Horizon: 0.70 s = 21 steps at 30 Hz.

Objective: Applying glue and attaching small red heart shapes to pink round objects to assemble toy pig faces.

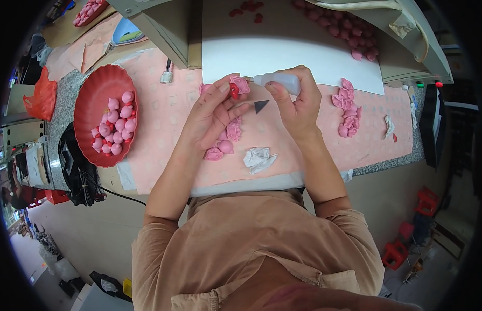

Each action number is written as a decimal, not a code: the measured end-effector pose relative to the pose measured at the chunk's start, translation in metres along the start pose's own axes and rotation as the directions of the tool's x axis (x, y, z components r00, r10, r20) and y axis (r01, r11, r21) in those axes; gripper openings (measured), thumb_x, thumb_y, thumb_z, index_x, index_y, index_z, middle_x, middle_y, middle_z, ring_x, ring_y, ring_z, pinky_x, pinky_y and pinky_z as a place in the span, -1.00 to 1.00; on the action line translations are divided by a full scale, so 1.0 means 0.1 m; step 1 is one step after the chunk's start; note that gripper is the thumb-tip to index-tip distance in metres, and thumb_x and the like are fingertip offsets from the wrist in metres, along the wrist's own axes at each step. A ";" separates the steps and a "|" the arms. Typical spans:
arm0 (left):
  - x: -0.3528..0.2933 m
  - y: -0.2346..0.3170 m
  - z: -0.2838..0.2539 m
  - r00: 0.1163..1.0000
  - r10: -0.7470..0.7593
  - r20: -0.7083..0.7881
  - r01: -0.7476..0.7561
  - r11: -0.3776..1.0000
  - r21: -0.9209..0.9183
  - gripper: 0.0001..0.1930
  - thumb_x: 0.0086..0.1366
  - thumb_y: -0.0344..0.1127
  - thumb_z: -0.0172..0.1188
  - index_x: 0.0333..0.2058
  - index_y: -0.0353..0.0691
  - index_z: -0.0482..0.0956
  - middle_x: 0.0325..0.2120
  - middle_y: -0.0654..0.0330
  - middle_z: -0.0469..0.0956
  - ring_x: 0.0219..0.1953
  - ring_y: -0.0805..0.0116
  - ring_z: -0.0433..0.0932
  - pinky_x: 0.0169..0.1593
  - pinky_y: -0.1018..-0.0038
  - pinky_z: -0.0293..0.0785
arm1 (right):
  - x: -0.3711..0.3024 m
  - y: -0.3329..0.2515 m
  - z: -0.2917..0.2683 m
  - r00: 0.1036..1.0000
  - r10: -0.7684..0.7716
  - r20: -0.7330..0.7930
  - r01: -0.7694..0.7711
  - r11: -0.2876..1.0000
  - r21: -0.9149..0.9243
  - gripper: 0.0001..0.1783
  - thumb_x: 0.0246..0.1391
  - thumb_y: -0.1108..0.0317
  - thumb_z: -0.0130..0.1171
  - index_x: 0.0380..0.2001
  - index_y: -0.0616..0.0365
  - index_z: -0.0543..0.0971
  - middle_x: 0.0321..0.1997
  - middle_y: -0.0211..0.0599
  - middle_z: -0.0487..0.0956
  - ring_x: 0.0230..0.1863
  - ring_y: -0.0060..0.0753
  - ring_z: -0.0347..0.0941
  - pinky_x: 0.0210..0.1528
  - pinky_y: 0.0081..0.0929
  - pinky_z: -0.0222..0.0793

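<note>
Between the thumb and fingers of my left hand point(211, 111) is a small pink-and-red piece with a petal-like rim point(240, 84). My right hand point(301, 106) is wrapped round a translucent squeeze bottle point(286, 82), tipped sideways. Its thin nozzle points left and reaches close to the pink rim; whether they touch I cannot tell. Below the left fingers lie pink ruffled pieces and a round pink ball point(226, 147). A dark grey triangular piece point(260, 106) rests on the table between my hands, with a crumpled white tissue point(259, 160) nearer to me.
At the left stands a red fluted bowl point(84, 136) holding pink balls and red bits. More pink ruffled pieces point(346, 110) lie to the right. Ahead, a grey-framed booth point(173, 36) has a white sheet point(282, 57) inside, with many pink balls point(350, 31) at its back right.
</note>
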State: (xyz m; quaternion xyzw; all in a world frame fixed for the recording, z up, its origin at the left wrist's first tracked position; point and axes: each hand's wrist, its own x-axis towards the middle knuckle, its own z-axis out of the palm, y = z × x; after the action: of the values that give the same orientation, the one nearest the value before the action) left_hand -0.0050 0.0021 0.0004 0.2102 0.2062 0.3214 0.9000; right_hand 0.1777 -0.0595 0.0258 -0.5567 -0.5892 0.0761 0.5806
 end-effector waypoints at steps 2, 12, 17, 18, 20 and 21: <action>0.00 0.00 -0.01 1.000 0.006 0.028 -0.006 1.000 -0.003 -0.62 0.37 -0.31 0.02 0.12 -0.30 0.30 -0.02 0.07 0.47 -0.01 0.29 0.51 0.09 0.30 0.48 | 0.01 -0.01 -0.01 1.000 0.015 0.007 -0.015 1.000 0.002 -0.75 -0.03 0.30 0.33 -0.38 0.16 0.48 -0.45 -0.30 0.50 -0.45 -0.38 0.47 -0.41 -0.52 0.36; 0.01 0.00 0.04 0.999 -0.027 0.021 0.027 1.000 0.002 -0.62 0.37 -0.33 0.01 0.12 -0.29 0.29 -0.02 0.07 0.47 0.01 0.29 0.49 0.12 0.31 0.47 | 0.01 -0.03 0.00 1.000 0.018 0.013 -0.019 1.000 0.022 -0.74 -0.01 0.27 0.33 -0.39 0.16 0.48 -0.46 -0.32 0.50 -0.46 -0.39 0.46 -0.42 -0.54 0.36; 0.02 0.01 0.04 0.999 0.032 0.003 -0.032 0.999 -0.002 -0.63 0.36 -0.37 0.03 0.12 -0.28 0.32 0.00 0.08 0.46 0.04 0.30 0.47 0.14 0.31 0.45 | 0.03 0.00 -0.02 0.999 0.028 -0.025 -0.028 1.000 0.003 -0.74 0.00 0.25 0.32 -0.40 0.15 0.48 -0.45 -0.32 0.50 -0.45 -0.40 0.46 -0.41 -0.54 0.35; 0.02 0.01 0.05 0.999 0.033 0.003 -0.033 0.999 -0.002 -0.63 0.36 -0.37 0.03 0.12 -0.28 0.32 0.00 0.08 0.46 0.04 0.30 0.47 0.14 0.31 0.45 | 0.02 0.00 -0.02 0.999 0.028 -0.025 -0.027 1.000 0.003 -0.74 0.00 0.25 0.32 -0.40 0.15 0.48 -0.45 -0.32 0.50 -0.45 -0.40 0.46 -0.41 -0.54 0.35; 0.01 0.01 0.07 1.000 0.028 -0.003 -0.028 1.000 -0.003 -0.61 0.34 -0.43 0.02 0.14 -0.26 0.29 0.01 0.10 0.45 0.06 0.30 0.45 0.19 0.30 0.41 | 0.01 0.01 -0.02 0.999 0.023 -0.029 -0.023 1.000 -0.009 -0.74 0.00 0.25 0.33 -0.40 0.16 0.49 -0.46 -0.32 0.49 -0.45 -0.40 0.46 -0.41 -0.53 0.35; 0.00 0.01 0.09 1.000 0.027 -0.002 -0.027 1.000 -0.003 -0.61 0.34 -0.43 0.02 0.14 -0.26 0.29 0.01 0.10 0.45 0.06 0.30 0.45 0.19 0.30 0.41 | 0.01 0.01 -0.02 0.999 0.023 -0.030 -0.023 1.000 -0.010 -0.74 0.00 0.25 0.33 -0.40 0.16 0.49 -0.46 -0.32 0.49 -0.45 -0.40 0.46 -0.41 -0.53 0.35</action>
State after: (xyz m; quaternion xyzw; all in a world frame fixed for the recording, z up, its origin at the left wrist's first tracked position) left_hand -0.0008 0.0003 0.0078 0.2112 0.2038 0.3343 0.8956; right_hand 0.1802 -0.0595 0.0265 -0.5675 -0.5745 0.0715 0.5855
